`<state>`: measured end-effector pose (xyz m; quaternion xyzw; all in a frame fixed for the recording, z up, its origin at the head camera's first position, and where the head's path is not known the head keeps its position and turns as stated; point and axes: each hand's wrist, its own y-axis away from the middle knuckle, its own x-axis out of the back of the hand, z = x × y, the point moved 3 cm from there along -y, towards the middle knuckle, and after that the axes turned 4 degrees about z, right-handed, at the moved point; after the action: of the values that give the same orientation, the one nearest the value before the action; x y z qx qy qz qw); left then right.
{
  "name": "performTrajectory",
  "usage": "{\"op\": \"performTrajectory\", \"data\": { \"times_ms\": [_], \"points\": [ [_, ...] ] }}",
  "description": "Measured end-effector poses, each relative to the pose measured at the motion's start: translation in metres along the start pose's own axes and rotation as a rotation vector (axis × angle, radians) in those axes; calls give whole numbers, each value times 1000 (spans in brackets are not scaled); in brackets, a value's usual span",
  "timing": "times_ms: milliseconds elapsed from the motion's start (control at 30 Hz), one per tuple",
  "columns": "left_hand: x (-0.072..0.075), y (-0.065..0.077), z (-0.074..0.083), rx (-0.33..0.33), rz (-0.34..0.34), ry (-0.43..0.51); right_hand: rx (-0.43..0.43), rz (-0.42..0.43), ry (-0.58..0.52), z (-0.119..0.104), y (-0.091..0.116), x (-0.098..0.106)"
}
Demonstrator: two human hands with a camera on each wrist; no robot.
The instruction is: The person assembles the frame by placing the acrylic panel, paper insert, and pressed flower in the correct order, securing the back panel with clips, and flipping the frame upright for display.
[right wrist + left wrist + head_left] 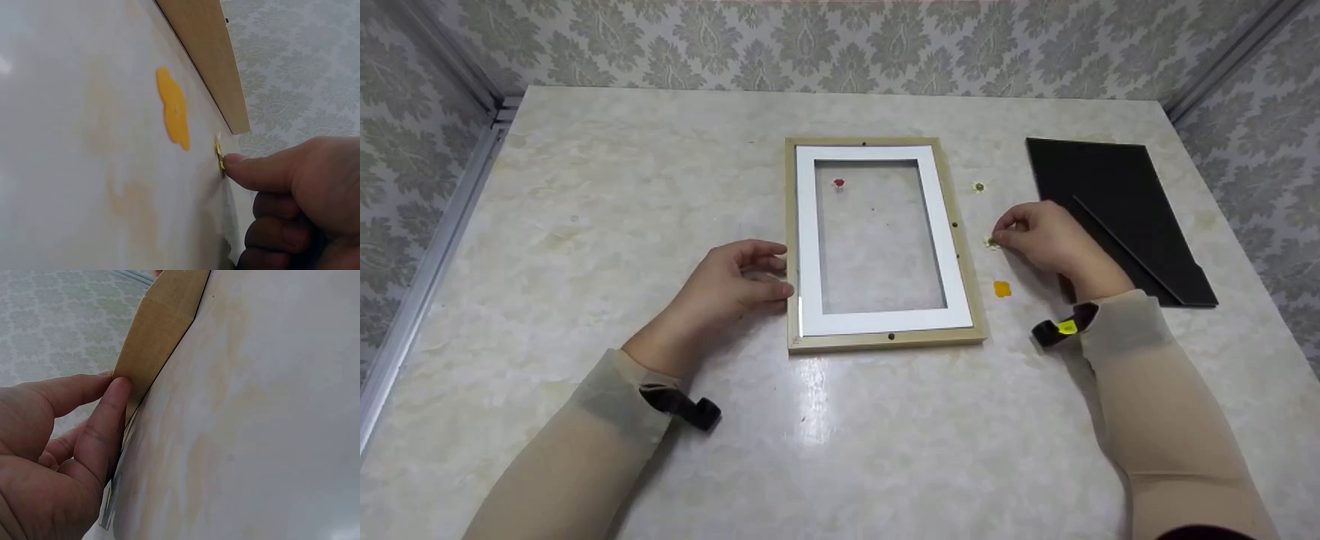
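A light wooden picture frame (886,341) with a white mat lies flat on the table. My left hand (739,281) rests its thumb and fingertips against the frame's left side, thumb and index finger spread apart along it. Right of the frame, my right hand (1046,236) pinches a small pale dried flower (219,154) between thumb and index finger, close over the tabletop. A yellow-orange flower (1002,289) lies just nearer to me, and another small white flower with a greenish centre (979,187) lies farther away. Inside the mat opening, near its upper left, is a small red flower (838,183).
A black backing board (1099,169) lies at the right, its stand flap slanting across it, beside my right wrist. Small dark fasteners (891,337) sit along the frame's border. Patterned wallpaper (810,45) rises behind the marbled table (645,165).
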<state>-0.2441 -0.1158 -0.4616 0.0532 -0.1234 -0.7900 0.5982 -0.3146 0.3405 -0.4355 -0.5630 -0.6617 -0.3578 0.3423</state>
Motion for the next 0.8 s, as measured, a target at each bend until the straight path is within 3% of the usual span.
{"op": "performTrajectory", "data": {
  "times_ms": [300, 600, 800],
  "points": [
    [0, -1, 0, 6, 2, -10, -29, -2, -59, 4, -1, 3],
    [0, -1, 0, -9, 2, -55, -93, 0, -199, 7, 2, 8],
    [-1, -2, -1, -26, 22, -96, -87, 1, -306, 7, 4, 13]
  ]
}}
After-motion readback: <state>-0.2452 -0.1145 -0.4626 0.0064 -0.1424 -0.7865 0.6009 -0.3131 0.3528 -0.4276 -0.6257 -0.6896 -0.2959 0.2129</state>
